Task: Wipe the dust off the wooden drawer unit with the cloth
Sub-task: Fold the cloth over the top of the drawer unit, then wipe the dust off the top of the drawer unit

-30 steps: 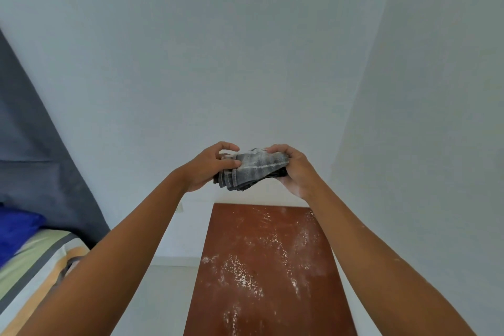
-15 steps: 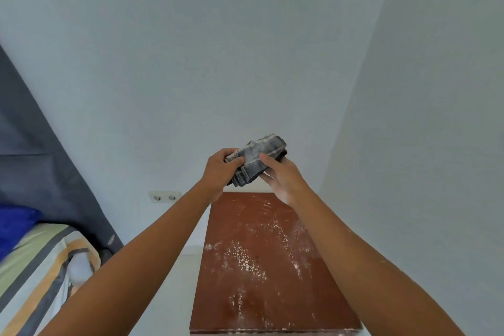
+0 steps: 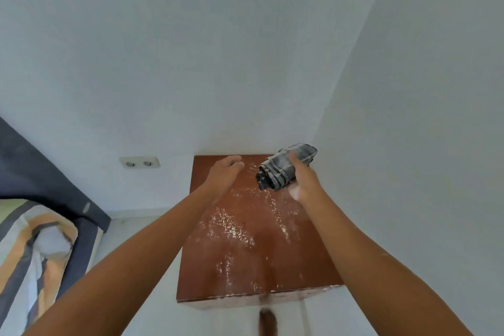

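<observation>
Now my right hand (image 3: 305, 181) grips the folded cloth (image 3: 286, 166), left hand (image 3: 225, 172) free and loose; next I press it onto the dusty drawer unit (image 3: 245, 254) below.

Lighting: soft, even daylight, bright, no hard shadows. Faint sheen on the drawer unit top (image 3: 261, 254) below the right hand (image 3: 305, 183). Slight motion blur on the left hand (image 3: 226, 172). Wide-angle bending at frame edges; bedding (image 3: 32, 254) at far left soft.
</observation>
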